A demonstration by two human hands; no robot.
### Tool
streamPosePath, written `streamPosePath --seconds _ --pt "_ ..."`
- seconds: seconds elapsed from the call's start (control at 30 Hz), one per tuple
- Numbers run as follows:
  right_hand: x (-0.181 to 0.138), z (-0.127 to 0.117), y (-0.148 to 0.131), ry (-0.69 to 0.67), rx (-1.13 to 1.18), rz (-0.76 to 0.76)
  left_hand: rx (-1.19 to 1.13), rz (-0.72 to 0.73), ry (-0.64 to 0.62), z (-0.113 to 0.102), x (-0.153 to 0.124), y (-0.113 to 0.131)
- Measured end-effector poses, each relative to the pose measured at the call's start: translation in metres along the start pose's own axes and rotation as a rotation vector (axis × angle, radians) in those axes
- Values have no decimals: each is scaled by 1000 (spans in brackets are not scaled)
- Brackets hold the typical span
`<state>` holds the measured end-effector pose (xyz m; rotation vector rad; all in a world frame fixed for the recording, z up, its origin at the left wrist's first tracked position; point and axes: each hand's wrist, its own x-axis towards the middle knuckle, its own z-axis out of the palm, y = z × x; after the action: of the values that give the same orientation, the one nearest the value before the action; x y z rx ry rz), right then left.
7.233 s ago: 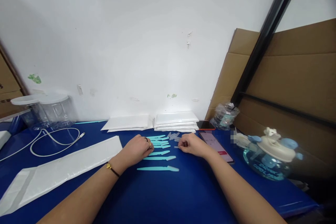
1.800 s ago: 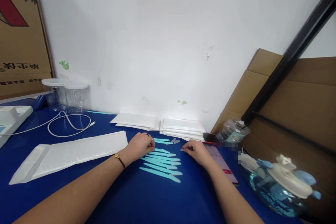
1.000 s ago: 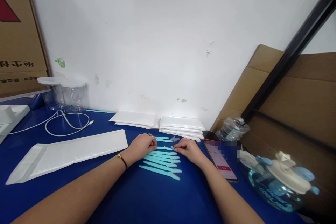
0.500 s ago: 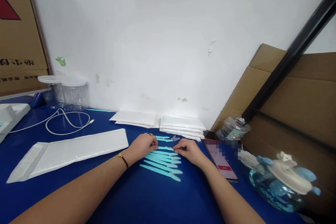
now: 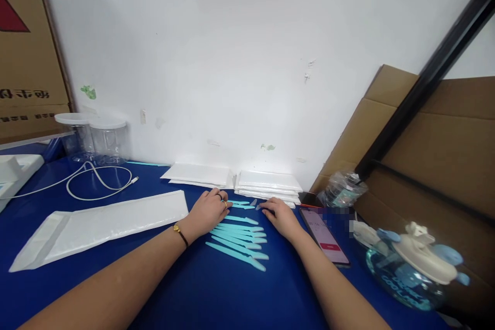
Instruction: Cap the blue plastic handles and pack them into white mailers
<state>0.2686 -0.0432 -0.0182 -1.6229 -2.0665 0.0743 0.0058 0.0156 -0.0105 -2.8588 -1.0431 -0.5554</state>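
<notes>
Several turquoise eyebrow razors [image 5: 240,257] lie fanned in a column on the blue table, handles to the left and blade ends to the right. My left hand [image 5: 212,210] is closed at the left ends of the far razors [image 5: 240,206], its fingertips pinched on a handle there. Small translucent blade caps [image 5: 254,202] lie just right of those far razors. At one of these caps, my right hand [image 5: 279,216] has its fingers drawn together; the grip itself is partly hidden.
A long white padded mailer [image 5: 116,221] lies at left, near a white cable [image 5: 98,198] and clear lidded jars [image 5: 109,139]. White packets [image 5: 268,181] are stacked along the wall. At right are a phone [image 5: 327,240] and a water bottle [image 5: 412,268].
Both hands have moved slightly away from me, off the razor they were touching, which now lies in the column. My right fingers have come to the small caps.
</notes>
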Motion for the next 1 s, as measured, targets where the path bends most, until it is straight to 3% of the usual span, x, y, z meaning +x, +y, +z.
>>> streamPosePath --seconds 0.3,1.0 --pt "-8 -3 -6 -21 132 12 -64 83 -77 -5 -4 7" --pt "-2 7 -3 31 148 -41 -195 116 -104 24 5 -19"
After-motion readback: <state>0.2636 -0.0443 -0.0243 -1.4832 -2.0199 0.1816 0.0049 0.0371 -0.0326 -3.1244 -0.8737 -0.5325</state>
